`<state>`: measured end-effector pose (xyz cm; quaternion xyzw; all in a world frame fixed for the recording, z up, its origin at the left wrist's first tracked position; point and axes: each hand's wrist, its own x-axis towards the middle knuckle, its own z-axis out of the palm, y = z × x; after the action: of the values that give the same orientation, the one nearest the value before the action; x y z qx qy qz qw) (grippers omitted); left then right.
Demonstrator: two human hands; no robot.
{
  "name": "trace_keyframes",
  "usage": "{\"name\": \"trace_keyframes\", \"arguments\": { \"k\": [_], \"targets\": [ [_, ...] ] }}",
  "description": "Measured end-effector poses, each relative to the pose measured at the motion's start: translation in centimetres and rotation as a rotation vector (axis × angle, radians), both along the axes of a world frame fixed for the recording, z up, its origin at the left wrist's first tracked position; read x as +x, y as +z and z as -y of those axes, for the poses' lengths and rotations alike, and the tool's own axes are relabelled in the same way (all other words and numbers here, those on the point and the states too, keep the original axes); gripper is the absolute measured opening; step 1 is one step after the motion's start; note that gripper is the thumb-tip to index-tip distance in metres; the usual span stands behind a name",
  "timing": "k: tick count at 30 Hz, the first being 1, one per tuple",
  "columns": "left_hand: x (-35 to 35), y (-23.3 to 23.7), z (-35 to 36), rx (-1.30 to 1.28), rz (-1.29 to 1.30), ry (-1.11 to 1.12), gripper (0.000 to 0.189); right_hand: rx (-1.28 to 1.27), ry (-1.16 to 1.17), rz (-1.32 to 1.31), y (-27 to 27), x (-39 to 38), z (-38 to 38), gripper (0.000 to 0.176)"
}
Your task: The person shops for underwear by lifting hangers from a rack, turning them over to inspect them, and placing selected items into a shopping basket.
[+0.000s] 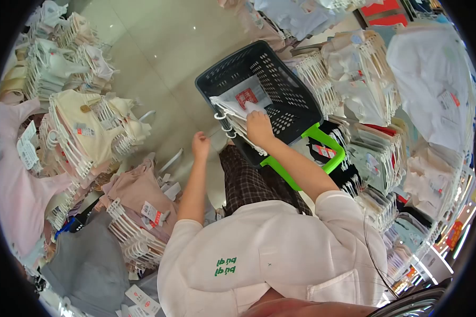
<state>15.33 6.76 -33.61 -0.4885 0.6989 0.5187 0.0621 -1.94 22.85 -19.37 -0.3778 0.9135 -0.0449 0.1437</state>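
Observation:
A black plastic shopping basket [291, 79] with a green handle [336, 153] is in front of me, slightly to the right. My right hand [259, 128] reaches over its near edge, fingers closed on a white garment [255, 107]. White hangers [235, 120] lie along that edge, their hooks sticking out to the left. Inside the basket is a white package with a red print [246, 96]. My right forearm passes above the green handle. To the left of the basket, my left hand [200, 145] is raised with its fingers curled in, nothing visible in them.
Racks of hung garments stand on both sides: a cream top [84, 124], pink tops [143, 190] and a grey top [90, 259] at left, white garments [426, 79] at right. Tiled floor [153, 47] runs between them.

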Motion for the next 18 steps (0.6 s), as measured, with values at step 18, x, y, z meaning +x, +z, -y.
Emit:
{"name": "trace_keyframes", "arguments": {
  "k": [18],
  "targets": [
    [-17.4,42.8,-18.9,0.391,-0.879,-0.603,0.025,-1.094,-0.562,0.554,33.4,1.5,-38.5,0.018]
  ]
}}
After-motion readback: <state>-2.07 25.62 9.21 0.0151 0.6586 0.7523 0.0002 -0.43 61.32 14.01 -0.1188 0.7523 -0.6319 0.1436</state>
